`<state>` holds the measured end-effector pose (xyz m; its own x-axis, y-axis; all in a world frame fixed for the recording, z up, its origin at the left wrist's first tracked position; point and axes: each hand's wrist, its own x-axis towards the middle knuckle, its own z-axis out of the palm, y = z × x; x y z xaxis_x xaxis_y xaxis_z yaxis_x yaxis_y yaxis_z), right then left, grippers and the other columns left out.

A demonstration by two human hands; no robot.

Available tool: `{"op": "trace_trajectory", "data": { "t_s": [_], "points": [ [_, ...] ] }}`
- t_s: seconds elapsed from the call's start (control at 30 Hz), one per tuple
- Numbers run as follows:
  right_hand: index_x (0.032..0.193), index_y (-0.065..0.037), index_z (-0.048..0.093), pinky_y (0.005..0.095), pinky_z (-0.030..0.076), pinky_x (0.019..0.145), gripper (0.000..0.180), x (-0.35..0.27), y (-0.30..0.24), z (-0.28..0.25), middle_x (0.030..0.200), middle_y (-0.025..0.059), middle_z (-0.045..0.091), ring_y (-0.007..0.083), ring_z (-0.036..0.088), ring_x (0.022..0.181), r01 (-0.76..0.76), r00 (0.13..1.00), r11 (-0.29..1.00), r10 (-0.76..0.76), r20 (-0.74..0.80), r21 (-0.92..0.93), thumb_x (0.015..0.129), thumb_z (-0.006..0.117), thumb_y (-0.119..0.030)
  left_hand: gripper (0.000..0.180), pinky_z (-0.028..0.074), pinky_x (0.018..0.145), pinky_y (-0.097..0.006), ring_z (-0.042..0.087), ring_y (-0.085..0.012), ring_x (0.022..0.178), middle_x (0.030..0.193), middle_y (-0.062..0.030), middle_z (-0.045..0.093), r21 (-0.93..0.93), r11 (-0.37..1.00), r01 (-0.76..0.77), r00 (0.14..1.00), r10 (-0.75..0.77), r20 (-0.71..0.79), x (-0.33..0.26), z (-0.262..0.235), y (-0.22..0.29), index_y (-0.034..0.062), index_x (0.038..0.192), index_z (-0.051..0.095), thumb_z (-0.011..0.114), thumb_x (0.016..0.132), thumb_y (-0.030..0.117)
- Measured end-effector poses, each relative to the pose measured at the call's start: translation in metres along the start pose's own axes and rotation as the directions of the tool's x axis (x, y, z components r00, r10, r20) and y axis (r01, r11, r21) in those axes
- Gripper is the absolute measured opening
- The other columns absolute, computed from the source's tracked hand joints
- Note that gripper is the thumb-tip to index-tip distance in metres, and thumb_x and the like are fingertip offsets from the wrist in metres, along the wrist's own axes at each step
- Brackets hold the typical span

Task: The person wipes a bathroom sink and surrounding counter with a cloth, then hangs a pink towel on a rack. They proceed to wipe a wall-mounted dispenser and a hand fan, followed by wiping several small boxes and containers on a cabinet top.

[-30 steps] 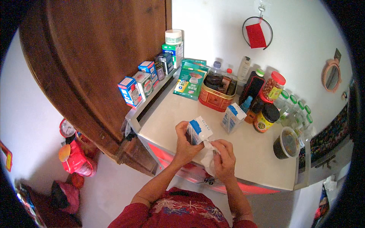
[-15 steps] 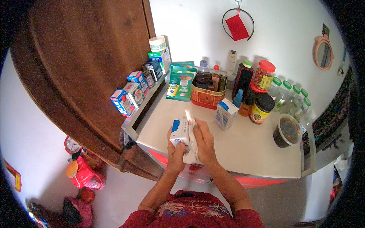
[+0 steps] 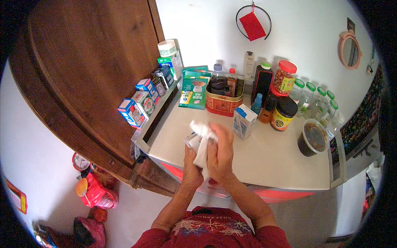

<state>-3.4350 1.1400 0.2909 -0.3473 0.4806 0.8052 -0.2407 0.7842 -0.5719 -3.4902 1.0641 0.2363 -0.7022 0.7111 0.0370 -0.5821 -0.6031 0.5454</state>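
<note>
Above the front edge of the white cabinet top, my left hand grips a small white carton, most of which is covered. My right hand is closed on a white cloth or tissue, pressing it against the carton. The cloth's crumpled upper end stands over the box. A similar white and blue carton stands upright just beyond my right hand. Behind it, a red and gold tin holds bottles, and green packets lie to its left.
Several small boxes line the raised left ledge. To the right stand a black-lidded jar, a red-lidded jar, several green-lidded glass jars and a dark tub. A brown wooden door borders the left side.
The cloth has shifted up over the carton's top, hiding more of it. The carton has tilted, and my right hand has turned and risen slightly. The view has shifted a little.
</note>
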Motion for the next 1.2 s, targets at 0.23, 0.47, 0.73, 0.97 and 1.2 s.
{"op": "trace_trajectory", "data": {
  "t_s": [0.23,0.47,0.73,0.97,1.2],
  "points": [
    [0.112,0.002,0.055,0.0254,0.044,0.074,0.026,0.026,0.029,-0.008,0.098,0.009,0.06,0.0133,0.056,0.084,-0.551,0.807,0.786,0.416,0.419,0.28,0.091,0.048,-0.013,0.052,0.047,0.09,-0.033,0.054,-0.0205,0.108,0.122,-0.0104,0.05,0.246,0.953,-0.176,0.983,0.185,-0.015,-0.004,0.007,-0.004,0.0069,0.132,0.032,0.052,0.085,0.011],
    [0.115,0.004,0.045,0.0333,0.04,0.086,0.029,-0.042,0.03,-0.005,0.105,0.0193,0.048,0.0309,0.05,0.097,-0.204,0.938,0.973,0.163,0.304,0.109,0.087,0.046,-0.004,0.041,0.054,0.075,-0.035,0.063,-0.0217,0.087,0.101,-0.0093,0.06,0.287,0.946,-0.152,0.96,0.211,-0.186,0.009,-0.003,0.021,0.0088,0.119,0.046,0.047,0.089,0.037],
    [0.117,0.003,0.045,0.0315,0.041,0.083,0.029,-0.059,0.029,-0.01,0.104,0.0166,0.05,0.0228,0.051,0.095,-0.393,0.894,0.906,0.336,0.298,0.159,0.091,0.043,-0.01,0.044,0.054,0.077,-0.039,0.063,-0.0237,0.088,0.1,-0.01,0.061,0.311,0.938,-0.155,0.949,0.229,-0.215,0.013,-0.007,0.018,0.0091,0.117,0.049,0.047,0.089,0.043],
    [0.113,0.0,0.05,0.0268,0.042,0.078,0.024,-0.004,0.031,0.0,0.094,0.008,0.054,0.0131,0.05,0.089,-0.598,0.775,0.747,0.447,0.447,0.289,0.095,0.04,-0.013,0.05,0.053,0.074,-0.035,0.063,-0.0213,0.086,0.1,-0.008,0.061,0.286,0.954,-0.085,0.95,0.164,-0.264,0.016,-0.006,0.017,0.0098,0.116,0.051,0.047,0.087,0.05],
    [0.124,0.002,0.04,0.0366,0.043,0.088,0.062,-0.042,0.013,-0.005,0.106,0.0176,0.052,0.0289,0.053,0.101,-0.516,0.821,0.801,0.362,0.441,0.303,0.071,0.07,-0.011,0.035,0.053,0.069,-0.032,0.061,-0.0175,0.081,0.096,-0.0075,0.059,0.247,0.956,-0.161,0.948,0.219,-0.23,0.007,0.006,0.033,0.0071,0.114,0.048,0.05,0.09,0.033]
  ]
}}
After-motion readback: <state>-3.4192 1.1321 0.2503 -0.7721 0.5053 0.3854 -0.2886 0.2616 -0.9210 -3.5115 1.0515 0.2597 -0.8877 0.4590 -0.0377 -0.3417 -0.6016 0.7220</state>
